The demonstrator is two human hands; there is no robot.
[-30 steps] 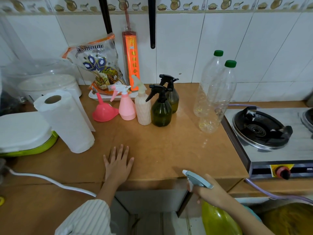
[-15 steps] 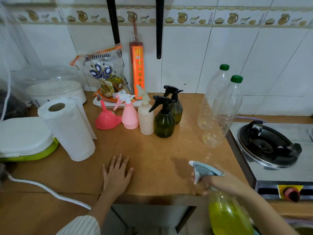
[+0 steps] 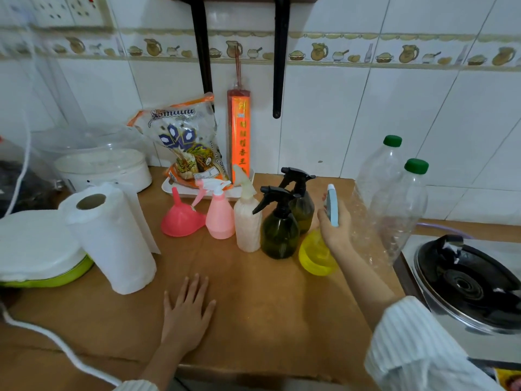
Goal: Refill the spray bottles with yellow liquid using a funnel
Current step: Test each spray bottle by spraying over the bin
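On the kitchen table [image 3: 282, 292], our right hand [image 3: 334, 227] has just brought a yellow spray bottle [image 3: 314, 253] up from below the table edge, where it was half a second ago, and now holds it beside the dark green spray bottle [image 3: 279, 232] at the end of the waiting row. Its grip is clenched round the neck, under the pale blue trigger head [image 3: 332, 204]; we cannot tell whether the base already rests on the wood. Our left hand [image 3: 187, 311] has not moved: fingers straight, palm flat on the table, holding nothing. The pink funnel [image 3: 180, 221] lies upturned at the far left of the row, next to the pink spray bottle [image 3: 220, 215], a cream bottle [image 3: 248, 221] and a second dark sprayer [image 3: 303, 198]. With the yellow liquid now among them, we judge pouring can start once a head is unscrewed and the funnel is seated. Two clear plastic bottles [image 3: 394, 207] stand just right of the hand.
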